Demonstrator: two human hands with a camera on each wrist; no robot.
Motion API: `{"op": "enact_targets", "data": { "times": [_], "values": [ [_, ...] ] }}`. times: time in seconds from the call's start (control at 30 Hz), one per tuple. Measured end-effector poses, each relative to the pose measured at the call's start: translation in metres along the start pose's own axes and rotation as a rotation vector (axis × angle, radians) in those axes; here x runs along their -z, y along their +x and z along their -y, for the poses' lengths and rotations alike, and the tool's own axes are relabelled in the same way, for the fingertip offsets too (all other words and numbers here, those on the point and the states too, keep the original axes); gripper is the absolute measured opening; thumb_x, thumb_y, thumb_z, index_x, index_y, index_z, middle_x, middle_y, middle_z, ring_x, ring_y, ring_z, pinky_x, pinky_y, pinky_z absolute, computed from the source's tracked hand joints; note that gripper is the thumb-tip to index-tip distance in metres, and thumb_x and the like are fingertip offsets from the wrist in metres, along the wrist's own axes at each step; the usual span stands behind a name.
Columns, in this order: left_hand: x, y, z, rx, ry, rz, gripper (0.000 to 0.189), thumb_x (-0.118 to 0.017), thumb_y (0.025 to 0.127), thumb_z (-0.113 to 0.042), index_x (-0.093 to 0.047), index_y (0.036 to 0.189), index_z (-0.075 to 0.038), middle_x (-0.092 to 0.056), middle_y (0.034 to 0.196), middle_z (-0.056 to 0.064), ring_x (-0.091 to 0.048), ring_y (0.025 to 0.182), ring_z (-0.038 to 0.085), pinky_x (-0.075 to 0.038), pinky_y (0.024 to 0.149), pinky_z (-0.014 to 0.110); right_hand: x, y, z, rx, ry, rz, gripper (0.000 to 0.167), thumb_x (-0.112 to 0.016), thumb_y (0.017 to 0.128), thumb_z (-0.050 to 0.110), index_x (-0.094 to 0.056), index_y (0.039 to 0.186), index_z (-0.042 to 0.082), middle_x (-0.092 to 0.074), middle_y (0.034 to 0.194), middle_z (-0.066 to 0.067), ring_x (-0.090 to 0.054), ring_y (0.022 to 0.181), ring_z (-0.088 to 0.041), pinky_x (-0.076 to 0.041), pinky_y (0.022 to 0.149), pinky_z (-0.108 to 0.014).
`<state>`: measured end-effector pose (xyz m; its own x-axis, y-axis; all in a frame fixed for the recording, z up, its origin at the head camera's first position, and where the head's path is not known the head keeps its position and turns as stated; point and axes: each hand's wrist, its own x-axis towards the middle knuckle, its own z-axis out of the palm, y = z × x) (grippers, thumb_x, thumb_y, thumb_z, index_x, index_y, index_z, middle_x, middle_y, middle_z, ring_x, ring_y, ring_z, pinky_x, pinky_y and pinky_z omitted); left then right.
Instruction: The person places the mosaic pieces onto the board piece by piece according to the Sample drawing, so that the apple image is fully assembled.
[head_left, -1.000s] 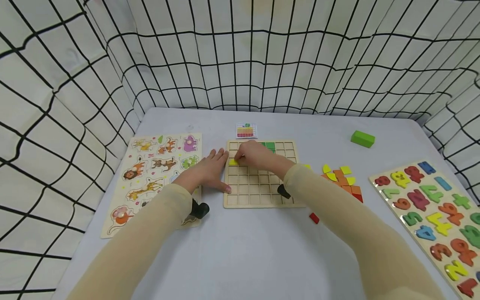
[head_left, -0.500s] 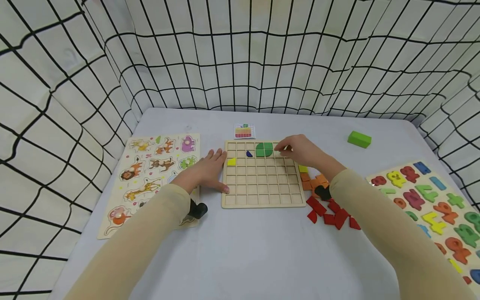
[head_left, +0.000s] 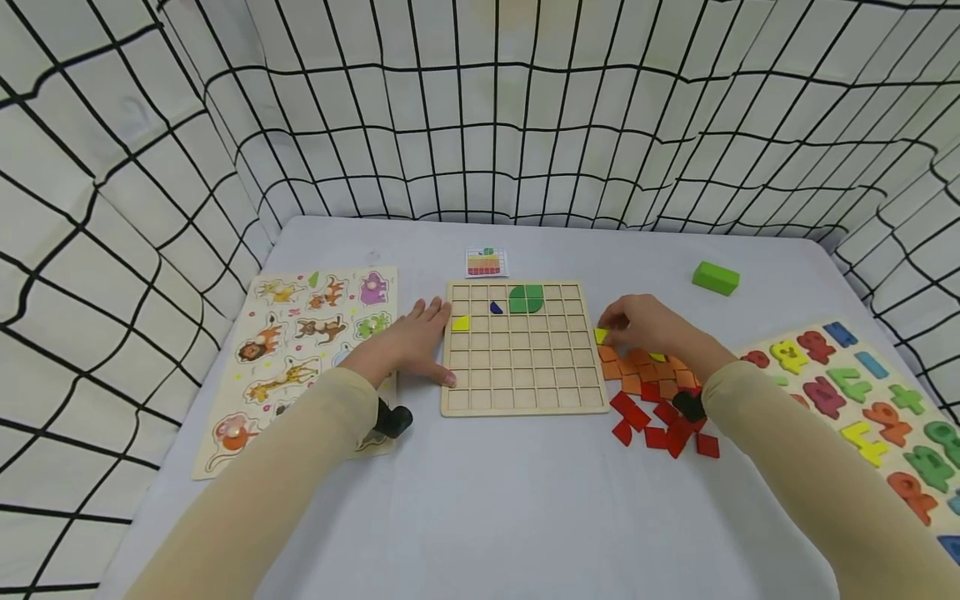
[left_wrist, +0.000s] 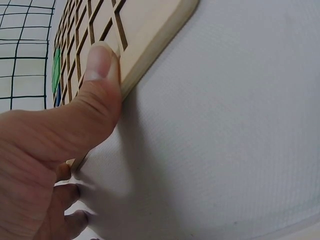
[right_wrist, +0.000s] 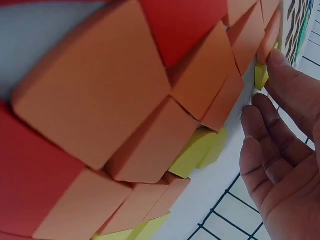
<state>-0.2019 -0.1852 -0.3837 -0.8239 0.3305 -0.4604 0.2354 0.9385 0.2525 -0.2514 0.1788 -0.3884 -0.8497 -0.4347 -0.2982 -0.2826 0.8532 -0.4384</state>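
Observation:
My left hand rests along the left edge of a wooden grid board, fingers straight, with the thumb on its rim in the left wrist view. On the board lie a yellow tile, a small blue piece and green rounded pieces. Right of the board, my right hand pinches another yellow tile at the edge of a pile of orange tiles. In the right wrist view the thumb presses this yellow tile; the index finger is mostly hidden.
Red tiles lie scattered before the orange ones. A printed pattern card sits behind the board. An animal puzzle is at left, a number puzzle at right, a green block at back right. Black netting surrounds the table.
My right hand has moved from beside the board's yellow tile, across the upper right of the board, to the tile pile, where it takes hold of a yellow tile. The left hand stays put.

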Motion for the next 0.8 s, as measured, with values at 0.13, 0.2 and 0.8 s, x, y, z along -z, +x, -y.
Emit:
{"op": "enact_targets", "data": {
  "times": [0.13,0.2,0.8],
  "values": [
    [0.0,0.0,0.0,0.002,-0.004,0.004,0.122,-0.08,0.084,-0.051,-0.003,0.163,0.002,0.002,0.171,0.022,0.003,0.159,0.044,-0.012,0.129,0.058,-0.002,0.001,0.001,-0.001,0.008,-0.01,0.023,-0.072,0.094,0.01,-0.072,0.116,0.001,-0.069,0.107,-0.013,-0.059,0.098,-0.027,-0.056,0.089,-0.042],
    [0.0,0.0,0.0,0.002,-0.006,0.005,0.122,-0.08,0.084,-0.051,-0.003,0.163,0.001,0.002,0.171,0.022,0.003,0.159,0.044,-0.012,0.129,0.058,-0.002,0.0,0.002,-0.003,0.012,-0.018,0.02,-0.073,0.094,0.009,-0.07,0.112,0.002,-0.068,0.105,-0.012,-0.059,0.097,-0.027,-0.056,0.089,-0.041],
    [0.001,-0.001,0.0,-0.001,-0.007,0.003,0.122,-0.081,0.084,-0.051,-0.003,0.163,0.001,0.001,0.171,0.022,0.002,0.159,0.044,-0.013,0.129,0.058,-0.006,0.026,0.049,0.1,0.092,-0.1,0.007,-0.072,0.095,0.01,-0.067,0.098,0.006,-0.068,0.101,-0.011,-0.06,0.092,-0.024,-0.053,0.079,-0.033]
  ]
}}
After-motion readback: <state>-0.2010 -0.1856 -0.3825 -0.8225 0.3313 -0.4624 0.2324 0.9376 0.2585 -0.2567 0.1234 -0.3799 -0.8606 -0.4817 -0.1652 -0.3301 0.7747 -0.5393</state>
